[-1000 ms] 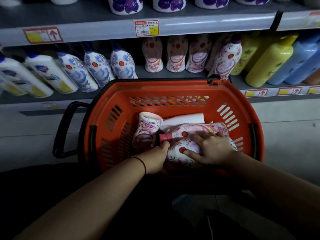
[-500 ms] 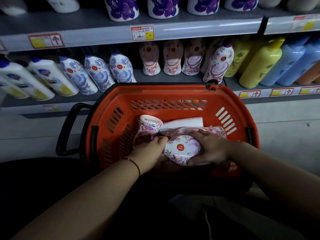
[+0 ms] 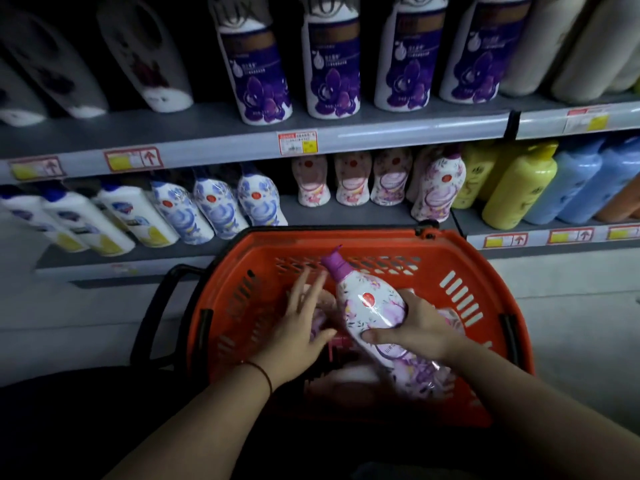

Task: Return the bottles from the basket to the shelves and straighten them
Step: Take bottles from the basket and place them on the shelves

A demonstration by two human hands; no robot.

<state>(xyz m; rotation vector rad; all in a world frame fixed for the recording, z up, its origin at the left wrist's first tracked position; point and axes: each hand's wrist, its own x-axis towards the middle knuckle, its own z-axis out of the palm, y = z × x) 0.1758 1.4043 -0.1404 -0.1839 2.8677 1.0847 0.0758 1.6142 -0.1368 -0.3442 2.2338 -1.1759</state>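
Fingers [image 3: 414,301] of the right hand [image 3: 415,327] are curling round the fat middle of a floral bottle [image 3: 372,313], thumb wrapping under the near side — a proper grip, and a sensible one, since that's the widest part and the shrink-wrap looks slippery. The bottle is hanging over the red basket [image 3: 460,268] with its purple cap [image 3: 336,263] tilting toward the far shelf, which makes me think it's being aimed cap-up so it can go straight in standing.

The left hand [image 3: 298,327] isn't gripping anything. Its fingers are spreading out straight and loose over the left part of the basket, hovering above or maybe lightly touching another pinkish bottle [image 3: 320,306] lying down in there — can't really tell if there's contact. My guess is it's either steadying the pile or lining up for the next grab.

More bottles [image 3: 446,317] are lying in the bottom of the basket under both hands, partly hidden and blurry, so I'm not counting them.

On the lower shelf [image 3: 346,213] just beyond the basket, matching floral bottles [image 3: 438,188] are standing in a row, set back from the edge, with blue-patterned bottles [image 3: 214,206] to the left and yellow bottles [image 3: 519,188] to the right. So that's probably where the one in hand belongs. Still plenty left to do, I'd say, with the basket nowhere near emptied.
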